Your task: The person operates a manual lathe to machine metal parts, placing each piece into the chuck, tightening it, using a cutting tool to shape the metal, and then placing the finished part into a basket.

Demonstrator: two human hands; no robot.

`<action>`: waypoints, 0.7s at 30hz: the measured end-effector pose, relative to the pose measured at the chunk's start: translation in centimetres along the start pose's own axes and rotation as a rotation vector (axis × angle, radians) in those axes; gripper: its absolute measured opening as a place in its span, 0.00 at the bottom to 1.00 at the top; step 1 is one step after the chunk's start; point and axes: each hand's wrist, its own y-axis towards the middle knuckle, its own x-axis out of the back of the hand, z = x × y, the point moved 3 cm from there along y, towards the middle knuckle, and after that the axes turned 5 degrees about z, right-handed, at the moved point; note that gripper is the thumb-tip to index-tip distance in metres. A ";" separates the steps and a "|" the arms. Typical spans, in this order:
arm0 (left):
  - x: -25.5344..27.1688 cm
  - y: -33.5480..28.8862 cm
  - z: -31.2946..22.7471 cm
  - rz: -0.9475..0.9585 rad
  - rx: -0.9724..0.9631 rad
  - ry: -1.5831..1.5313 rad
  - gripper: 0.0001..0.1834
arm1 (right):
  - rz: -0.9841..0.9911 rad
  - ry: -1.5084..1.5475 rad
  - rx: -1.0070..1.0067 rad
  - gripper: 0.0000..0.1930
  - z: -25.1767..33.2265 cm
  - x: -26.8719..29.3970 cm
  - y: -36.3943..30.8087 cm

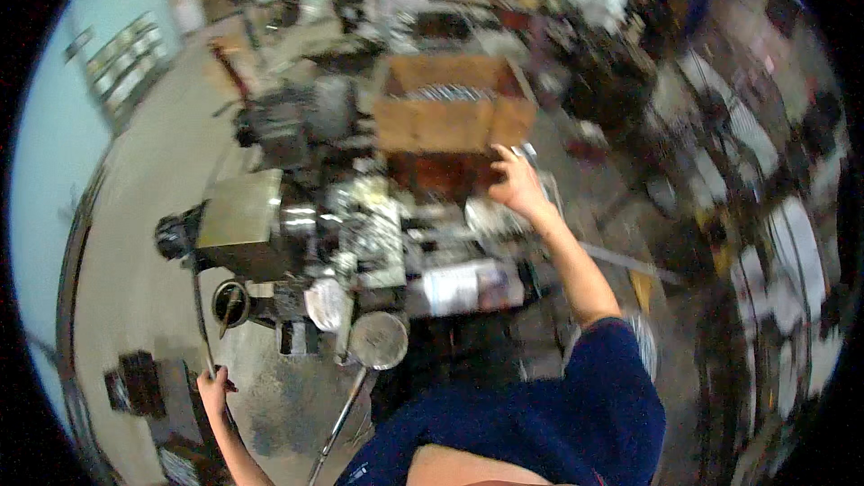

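My left hand (pixel 215 391) is closed around the lower end of a long dark lever (pixel 202 317). The lever runs up to the left side of a small lathe, beside its boxy headstock (pixel 241 223). My right hand (pixel 519 184) is stretched forward with its fingers apart, just below the near right corner of a wooden box (pixel 441 126). Many small shiny metal pieces (pixel 454 92) lie in that box, too blurred to name. Right of the headstock sits a round metal chuck (pixel 299 220), next to the tool slide (pixel 382 238).
A round metal disc (pixel 379 340) on a slanted rod stands at the lathe's front. A handwheel (pixel 231 303) sits under the headstock. Dark machinery (pixel 148 384) is at lower left, and cluttered metal parts and pale sheets (pixel 796 256) fill the right side. The picture is motion-blurred.
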 end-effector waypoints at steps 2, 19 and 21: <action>1.7 -0.2 0.1 0.054 0.055 0.102 0.12 | -0.025 0.197 -0.144 0.22 -5.3 -2.0 -8.2; 3.5 2.8 3.8 -0.023 0.213 0.271 0.17 | 0.470 -0.110 -0.991 0.14 -20.8 -6.2 -46.2; 3.3 2.7 4.0 0.026 0.187 0.214 0.18 | 0.643 -0.081 -0.993 0.16 -20.1 -7.5 -44.6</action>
